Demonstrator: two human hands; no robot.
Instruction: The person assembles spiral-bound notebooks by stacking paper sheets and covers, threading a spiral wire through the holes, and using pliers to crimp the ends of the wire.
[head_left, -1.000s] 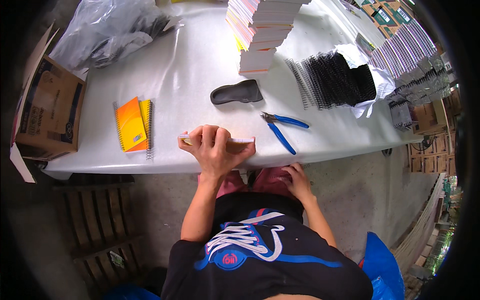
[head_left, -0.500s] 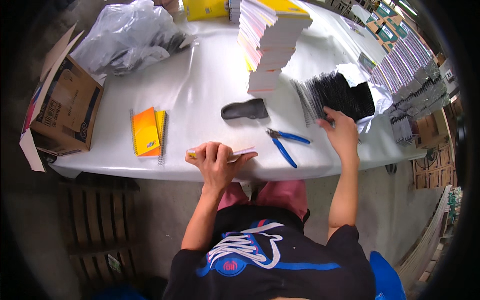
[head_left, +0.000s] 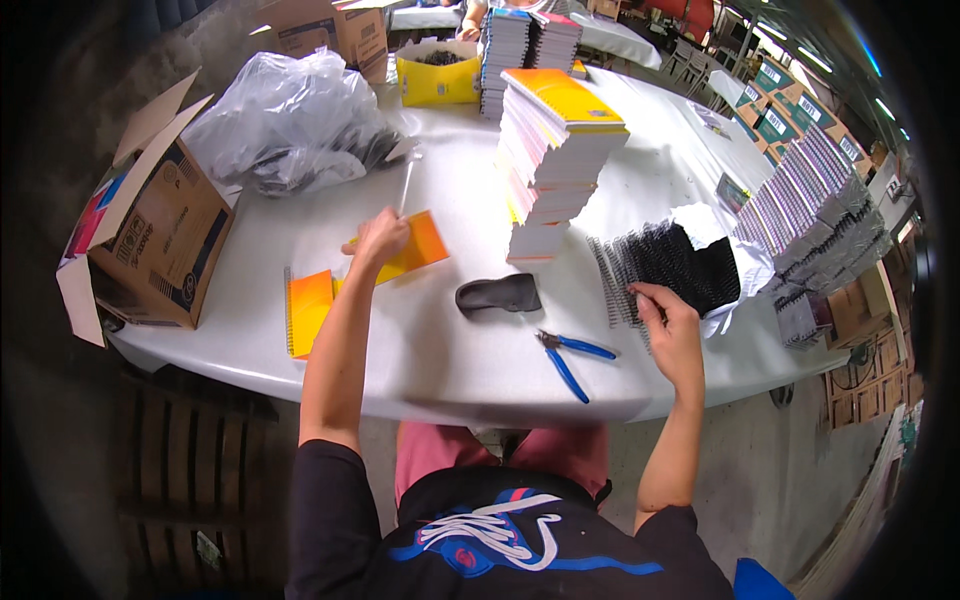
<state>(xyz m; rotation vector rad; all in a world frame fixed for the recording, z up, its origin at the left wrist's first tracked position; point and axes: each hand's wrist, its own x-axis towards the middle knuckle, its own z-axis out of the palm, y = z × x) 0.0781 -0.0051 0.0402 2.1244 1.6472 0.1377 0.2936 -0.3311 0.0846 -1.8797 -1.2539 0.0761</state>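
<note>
My left hand [head_left: 383, 237] is over the left part of the table, gripping a thin notebook [head_left: 425, 245] with an orange and yellow cover. Just nearer lies a spiral-bound orange notebook [head_left: 310, 318], partly hidden by my left forearm. On the right, my right hand [head_left: 672, 325] pinches with thumb and forefinger at the loose dark spiral coils [head_left: 622, 280]; the coil in its grip is hard to single out. Between the hands lie a dark curved sole-shaped piece [head_left: 498, 295] and blue-handled cutting pliers [head_left: 570, 365], their handles spread.
A tall stack of notebooks [head_left: 560, 170] stands mid-table. Black coils [head_left: 705, 260] lie on white wrapping at the right, by stacked spiral notebooks [head_left: 815, 210]. An open cardboard box [head_left: 160, 240] and a clear plastic bag [head_left: 290, 120] occupy the left. Behind are a yellow box [head_left: 438, 82] and another person [head_left: 470, 22].
My left hand has carried its notebook from the front edge to the left and farther back, turning the cover up. My right hand stays by the coils. The view has tilted up.
</note>
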